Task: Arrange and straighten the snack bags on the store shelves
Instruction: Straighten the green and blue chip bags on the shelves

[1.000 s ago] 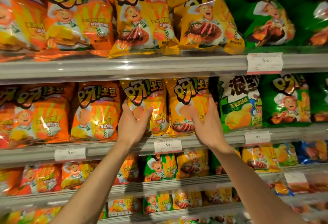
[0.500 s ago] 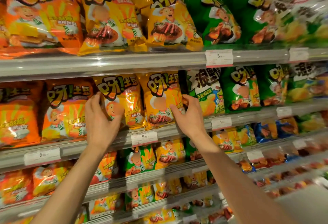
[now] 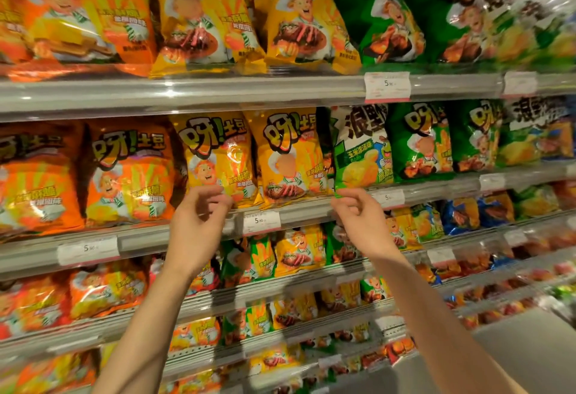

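Two bare arms

The left hand (image 3: 194,225) and right hand (image 3: 361,220) wear no gloves, rings or sleeves.

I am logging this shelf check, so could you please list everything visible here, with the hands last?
orange snack bags: several, orange, left end of the top and middle shelves
yellow snack bags: two up front on the middle shelf, two on the top shelf, yellow, centre
white-and-green chip bag: one, middle shelf, right of the yellow bags
green snack bags: several, green, right part of the top and middle shelves
price tags: several, white, on the shelf rails
lower shelves: many small mixed bags, blurred
left hand: fingers curled, at the bottom of a yellow bag; grip unclear
right hand: pinches the bottom corner of the white-and-green chip bag
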Tool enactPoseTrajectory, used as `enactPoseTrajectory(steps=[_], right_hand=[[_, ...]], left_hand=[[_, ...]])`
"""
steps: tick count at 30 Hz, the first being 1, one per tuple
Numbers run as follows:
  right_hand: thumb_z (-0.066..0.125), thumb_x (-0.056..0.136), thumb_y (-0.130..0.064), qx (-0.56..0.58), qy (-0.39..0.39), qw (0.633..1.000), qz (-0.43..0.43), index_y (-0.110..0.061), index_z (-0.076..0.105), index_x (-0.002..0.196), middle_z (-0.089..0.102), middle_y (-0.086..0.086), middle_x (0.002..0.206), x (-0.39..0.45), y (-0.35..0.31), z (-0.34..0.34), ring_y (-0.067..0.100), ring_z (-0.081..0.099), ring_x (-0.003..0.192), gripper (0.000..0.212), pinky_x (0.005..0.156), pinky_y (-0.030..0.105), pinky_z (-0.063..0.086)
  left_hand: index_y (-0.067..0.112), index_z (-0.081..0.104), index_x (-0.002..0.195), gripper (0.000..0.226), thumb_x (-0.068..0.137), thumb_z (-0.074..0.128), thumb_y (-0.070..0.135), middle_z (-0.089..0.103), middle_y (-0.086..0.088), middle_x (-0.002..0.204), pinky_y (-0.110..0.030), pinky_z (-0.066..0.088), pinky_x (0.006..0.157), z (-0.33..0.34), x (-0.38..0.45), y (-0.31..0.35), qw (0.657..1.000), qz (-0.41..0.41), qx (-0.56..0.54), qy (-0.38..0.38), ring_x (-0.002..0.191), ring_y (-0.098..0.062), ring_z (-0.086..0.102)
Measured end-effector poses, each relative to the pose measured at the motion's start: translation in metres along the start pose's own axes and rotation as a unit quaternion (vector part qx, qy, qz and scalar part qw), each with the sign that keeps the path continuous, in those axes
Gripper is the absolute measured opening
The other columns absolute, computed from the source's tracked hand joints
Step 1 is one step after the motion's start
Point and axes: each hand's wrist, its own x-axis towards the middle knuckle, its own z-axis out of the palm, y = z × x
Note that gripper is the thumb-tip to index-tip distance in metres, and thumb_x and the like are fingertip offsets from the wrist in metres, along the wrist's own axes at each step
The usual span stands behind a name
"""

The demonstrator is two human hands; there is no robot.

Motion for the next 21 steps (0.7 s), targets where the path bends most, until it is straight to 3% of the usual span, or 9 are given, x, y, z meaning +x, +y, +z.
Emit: enactPoseTrajectory(steps=[3,7,10,12,17,21], right_hand=[[0.061,0.101,-0.016,0.036,0.004,0.999,0.008,-0.007,0.061,0.121,0.060,0.009,0.082,-0.013,0.022,-0.021,0.014,0.058,0.072,0.023,0.064,0.019,0.047],[0.062,0.099,-0.007,0.044,-0.016,0.999,0.015,-0.003,0.064,0.111,0.061,-0.013,0.061,-0.013,0.052,-0.056,-0.002,0.056,0.055,0.013,0.056,0.012,0.044],[0.062,0.099,-0.005,0.075,-0.015,0.997,0.030,-0.005,0.066,0.109,0.068,0.010,0.078,0.003,0.066,-0.089,0.004,0.060,0.057,0.011,0.055,0.016,0.049],[0.062,0.099,-0.007,0.087,-0.017,0.996,0.023,-0.007,0.067,0.109,0.070,0.013,0.081,0.016,0.076,-0.115,0.009,0.062,0.060,0.011,0.056,0.019,0.050],[0.064,0.097,-0.014,0.099,-0.018,0.995,0.006,-0.010,0.069,0.107,0.073,0.001,0.076,0.059,0.098,-0.189,0.006,0.066,0.063,0.011,0.059,0.016,0.052],[0.061,0.099,-0.007,0.130,-0.041,0.989,0.051,-0.001,0.066,0.109,0.067,0.010,0.080,0.093,0.107,-0.241,0.003,0.061,0.053,0.013,0.051,0.014,0.049]], left_hand=[[0.018,0.068,0.109,0.011,0.098,0.066,0.018,0.072,0.007,0.099,-0.017,0.053,0.080,0.013,-0.018,0.000,0.998,-0.037,-0.054,-0.022,0.087,0.006,0.066],[0.020,0.070,0.103,0.008,0.096,0.069,0.016,0.073,-0.002,0.092,-0.018,0.052,0.072,0.049,-0.042,0.000,0.992,-0.080,-0.094,-0.026,0.087,-0.005,0.070],[0.023,0.072,0.101,0.009,0.096,0.069,0.017,0.076,-0.001,0.095,-0.030,0.054,0.088,0.086,-0.054,0.001,0.990,-0.096,-0.099,-0.036,0.096,-0.012,0.071],[0.025,0.073,0.100,0.009,0.095,0.070,0.018,0.077,0.002,0.095,-0.042,0.056,0.094,0.115,-0.056,0.004,0.988,-0.111,-0.103,-0.022,0.098,-0.014,0.071],[0.024,0.073,0.102,0.009,0.094,0.071,0.020,0.076,0.001,0.093,-0.039,0.057,0.084,0.199,-0.053,0.025,0.988,-0.104,-0.108,0.038,0.093,-0.013,0.072],[0.020,0.072,0.104,0.009,0.095,0.071,0.021,0.075,-0.001,0.098,-0.039,0.057,0.085,0.263,-0.046,0.051,0.989,-0.090,-0.103,0.061,0.093,-0.013,0.071]])
